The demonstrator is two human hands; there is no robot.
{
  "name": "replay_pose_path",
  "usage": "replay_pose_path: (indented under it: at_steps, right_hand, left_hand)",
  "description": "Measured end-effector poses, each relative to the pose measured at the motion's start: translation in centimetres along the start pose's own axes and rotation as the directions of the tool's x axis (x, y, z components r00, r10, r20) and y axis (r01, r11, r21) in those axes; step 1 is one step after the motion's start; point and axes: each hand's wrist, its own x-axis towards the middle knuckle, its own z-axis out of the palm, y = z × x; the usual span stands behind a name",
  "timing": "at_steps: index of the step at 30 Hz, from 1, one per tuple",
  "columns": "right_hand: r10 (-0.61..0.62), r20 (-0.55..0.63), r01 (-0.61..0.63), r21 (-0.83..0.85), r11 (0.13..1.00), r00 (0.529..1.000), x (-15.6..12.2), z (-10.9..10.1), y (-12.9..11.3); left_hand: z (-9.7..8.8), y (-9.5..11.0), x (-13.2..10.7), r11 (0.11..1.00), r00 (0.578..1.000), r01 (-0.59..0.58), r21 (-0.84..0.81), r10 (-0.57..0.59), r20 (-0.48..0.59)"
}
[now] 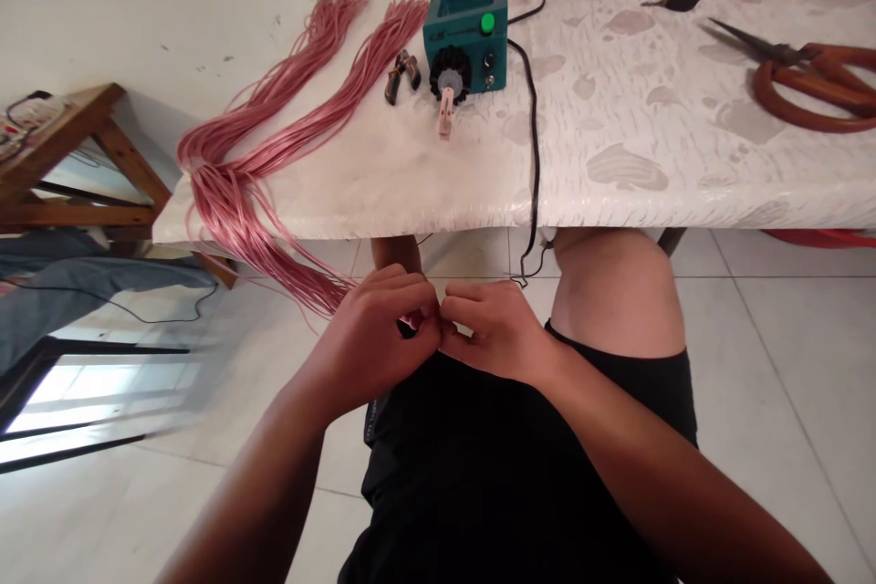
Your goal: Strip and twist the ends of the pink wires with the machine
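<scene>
As the left hand [370,338] and right hand [499,333] meet above the black shorts [493,465], their fingertips [431,306] are pressed together, closed on a small pink piece [411,320] that they mostly conceal; its exact form cannot be confirmed. The nearest pink cords [301,278] hang over the edge of the bench [616,155], their loose ends just beside the left hand. The rest of the bundle lies on the bench top, gathered near the edge and spreading into two long hanks. The cords appear light, soft and somewhat slippery, and are liable to fan apart; the gathered section offers the firmest hold. Farther along the bench, small pliers [401,78] lie beside a green box with a dial [465,32], whose black cable [534,155] drops over the edge. Orange-handled scissors [800,82] lie well to the right, and a wooden stand [75,160] is visible beyond the bench's left end.
</scene>
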Motion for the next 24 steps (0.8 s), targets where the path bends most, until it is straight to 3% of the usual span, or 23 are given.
replay_pose_path:
  at_steps: [5, 11, 18, 24]
  right_hand:
    - [-0.034, -0.038, 0.035, 0.022, 0.999, 0.999, 0.1, 0.2, -0.2]
    - [-0.078, -0.096, 0.072, -0.057, 0.996, 0.992, 0.3, 0.5, -0.4]
    - [-0.05, -0.193, 0.043, -0.037, 0.998, 0.98, 0.2, 1.1, -0.7]
    - [0.107, -0.307, -0.054, 0.176, 0.983, 0.946, 0.8, 0.7, -1.6]
  left_hand:
    - [0.3, -0.5, 0.2, 0.973, 0.986, 0.161, -0.166, -0.149, 0.08]
    - [0.6, -0.6, 0.3, 0.87, 0.94, 0.341, -0.356, -0.313, 0.137]
    - [1.3, -0.8, 0.5, 0.803, 0.927, 0.365, -0.471, -0.358, 0.107]
    - [1.0, -2.2, -0.4, 0.772, 0.913, 0.323, -0.548, -0.407, -0.035]
